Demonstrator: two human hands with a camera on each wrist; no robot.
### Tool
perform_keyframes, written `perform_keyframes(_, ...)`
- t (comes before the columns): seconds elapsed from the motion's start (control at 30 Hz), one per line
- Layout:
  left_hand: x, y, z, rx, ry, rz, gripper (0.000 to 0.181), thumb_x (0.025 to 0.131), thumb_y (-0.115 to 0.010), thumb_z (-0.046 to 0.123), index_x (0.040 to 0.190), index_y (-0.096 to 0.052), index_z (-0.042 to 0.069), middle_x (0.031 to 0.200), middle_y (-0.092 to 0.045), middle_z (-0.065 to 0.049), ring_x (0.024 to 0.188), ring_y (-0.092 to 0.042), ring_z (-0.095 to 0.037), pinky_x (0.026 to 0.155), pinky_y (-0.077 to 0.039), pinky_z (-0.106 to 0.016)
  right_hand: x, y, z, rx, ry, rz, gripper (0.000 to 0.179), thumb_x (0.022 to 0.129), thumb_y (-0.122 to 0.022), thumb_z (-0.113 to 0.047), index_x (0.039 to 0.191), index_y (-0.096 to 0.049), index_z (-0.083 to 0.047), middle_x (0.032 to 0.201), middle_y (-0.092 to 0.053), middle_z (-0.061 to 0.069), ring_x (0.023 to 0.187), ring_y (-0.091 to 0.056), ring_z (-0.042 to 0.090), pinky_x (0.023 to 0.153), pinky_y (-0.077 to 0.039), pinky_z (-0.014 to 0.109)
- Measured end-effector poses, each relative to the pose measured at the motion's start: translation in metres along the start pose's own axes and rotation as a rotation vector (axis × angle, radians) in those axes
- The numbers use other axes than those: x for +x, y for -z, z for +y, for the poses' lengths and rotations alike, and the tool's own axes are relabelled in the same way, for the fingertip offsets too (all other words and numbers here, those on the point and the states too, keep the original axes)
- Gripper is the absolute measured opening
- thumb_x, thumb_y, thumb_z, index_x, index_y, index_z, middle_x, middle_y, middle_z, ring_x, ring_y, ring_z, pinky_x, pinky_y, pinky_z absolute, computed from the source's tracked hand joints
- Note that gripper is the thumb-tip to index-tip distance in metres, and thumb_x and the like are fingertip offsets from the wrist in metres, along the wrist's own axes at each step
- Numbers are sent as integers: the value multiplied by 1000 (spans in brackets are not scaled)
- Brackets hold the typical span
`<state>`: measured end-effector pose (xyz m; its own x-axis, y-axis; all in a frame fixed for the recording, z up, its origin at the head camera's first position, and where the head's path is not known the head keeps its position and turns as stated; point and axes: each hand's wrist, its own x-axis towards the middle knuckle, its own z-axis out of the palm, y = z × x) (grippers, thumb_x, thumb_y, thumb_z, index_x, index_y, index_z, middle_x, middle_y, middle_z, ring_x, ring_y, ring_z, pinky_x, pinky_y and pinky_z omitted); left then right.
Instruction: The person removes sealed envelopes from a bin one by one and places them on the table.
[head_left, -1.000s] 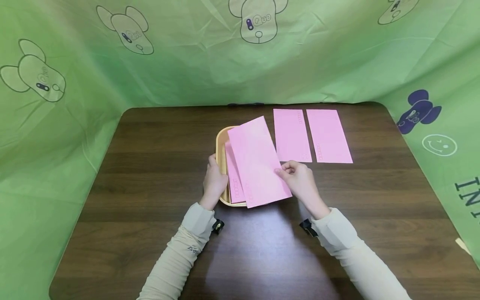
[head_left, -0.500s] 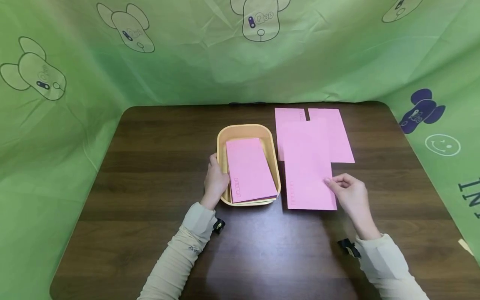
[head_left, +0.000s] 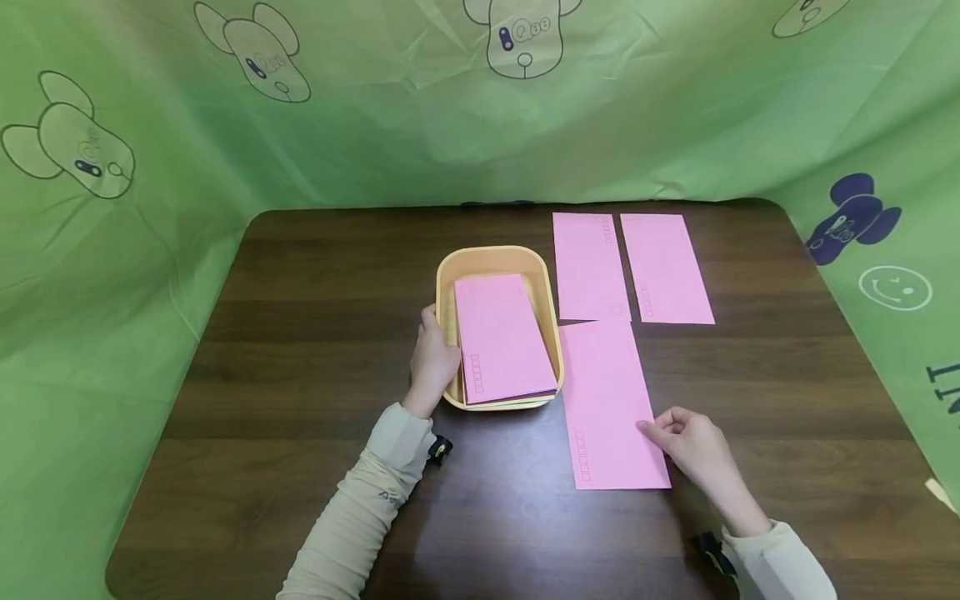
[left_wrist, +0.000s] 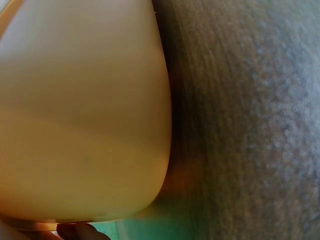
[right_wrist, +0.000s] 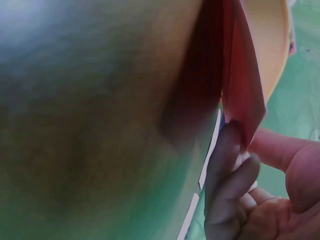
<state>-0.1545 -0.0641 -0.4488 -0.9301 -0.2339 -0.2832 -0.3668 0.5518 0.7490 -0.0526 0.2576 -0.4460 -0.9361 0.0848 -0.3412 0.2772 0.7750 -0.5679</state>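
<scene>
My left hand (head_left: 433, 360) grips the left side of a pale orange plastic tray (head_left: 444, 279); the left wrist view shows the tray's outer wall (left_wrist: 85, 110) filling much of the frame. Inside the tray lies a stack of envelopes, a pink envelope (head_left: 504, 337) on top and a pale edge showing beneath. To the right of the tray, my right hand (head_left: 697, 450) pinches another pink envelope (head_left: 611, 408) by its right edge between thumb and fingers. In the right wrist view this envelope (right_wrist: 245, 80) is tilted and off the table, with its reflection below.
Two more pink envelopes (head_left: 591, 267) (head_left: 667, 268) lie side by side, slightly apart, at the back right of the dark wooden table (head_left: 300, 375). A green printed cloth (head_left: 390, 108) hangs behind the table and along both sides.
The right hand has lifted the pink envelope off the stack in the tray, carried it right, then drawn it toward the front. The left hand has stayed on the tray.
</scene>
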Motion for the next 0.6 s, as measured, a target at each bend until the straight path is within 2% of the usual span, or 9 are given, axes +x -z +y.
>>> perform_keyframes(0.17, 0, 0, 2, -2, 2, 0, 66, 85, -49, -7, 143, -27, 13, 119, -50, -20, 98, -56, -33, 78, -47, -43, -3, 0, 0, -112, 27, 2, 30, 87, -65, -32, 77, -60, -4, 62, -54, -1, 61, -45, 14, 58, -34, 28)
perform_keyframes(0.37, 0, 1, 2, 1, 5, -4, 66, 84, -49, -7, 143, -27, 13, 120, -50, -20, 98, -56, -34, 79, -47, -44, -2, -1, -1, -142, 30, -13, 30, 87, -65, -31, 76, -59, -4, 58, -48, -2, 60, -45, 15, 58, -33, 28)
perform_keyframes(0.6, 1, 0, 1, 1, 8, -8, 66, 85, -48, -7, 144, -26, 13, 120, -50, -20, 98, -56, -33, 78, -47, -44, 0, -2, -2, -150, 31, -32, 29, 86, -65, -29, 75, -59, -2, 61, -54, 1, 61, -46, 16, 58, -34, 28)
